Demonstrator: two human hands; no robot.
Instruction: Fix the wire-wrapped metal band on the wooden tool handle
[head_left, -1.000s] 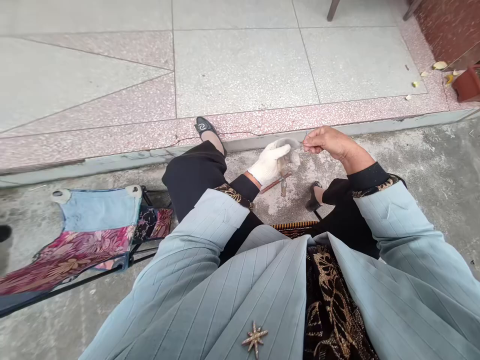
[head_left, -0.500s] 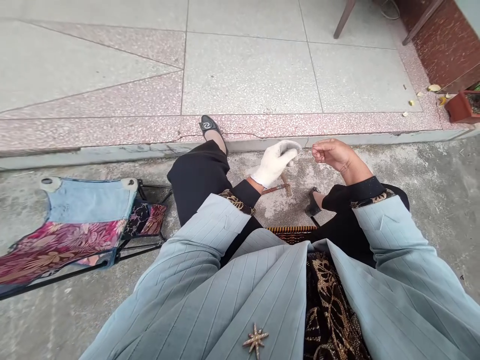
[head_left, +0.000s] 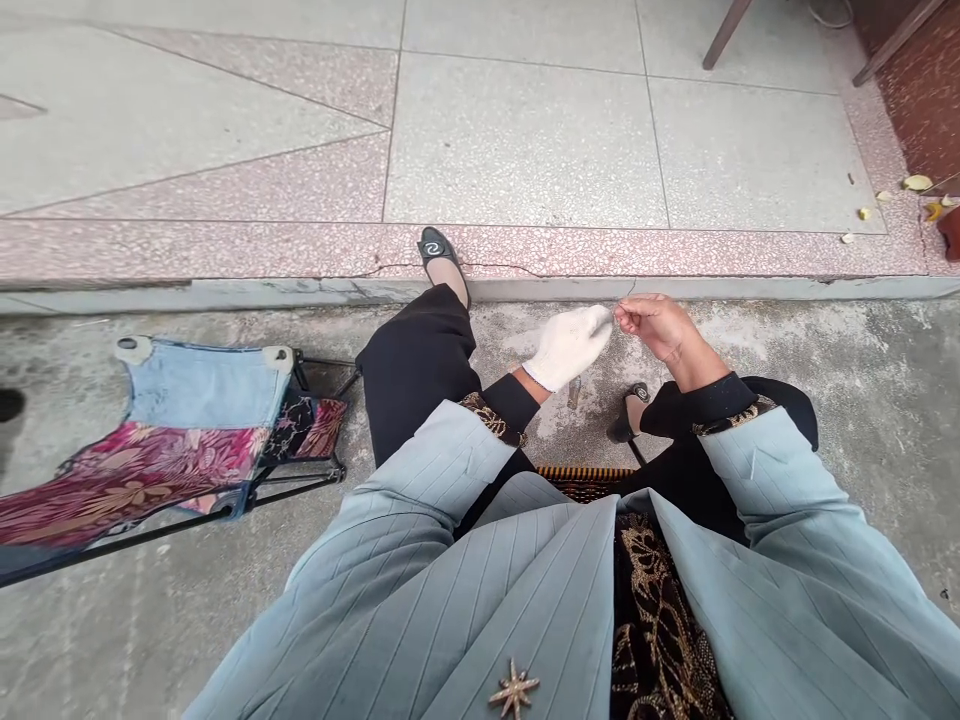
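Head view: the bare right hand (head_left: 656,328) pinches a thin thread (head_left: 626,292) narrowly between its fingertips, just beside the bunched white-gloved left hand (head_left: 568,347), whose hold cannot be told, above the concrete floor (head_left: 825,400) and a small metal piece (head_left: 574,393).

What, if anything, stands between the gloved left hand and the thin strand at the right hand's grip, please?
Nothing visible does. The gloved left hand reaches almost to the bare right hand, whose fingers pinch the thin strand; whether the glove touches them is too fine to tell.
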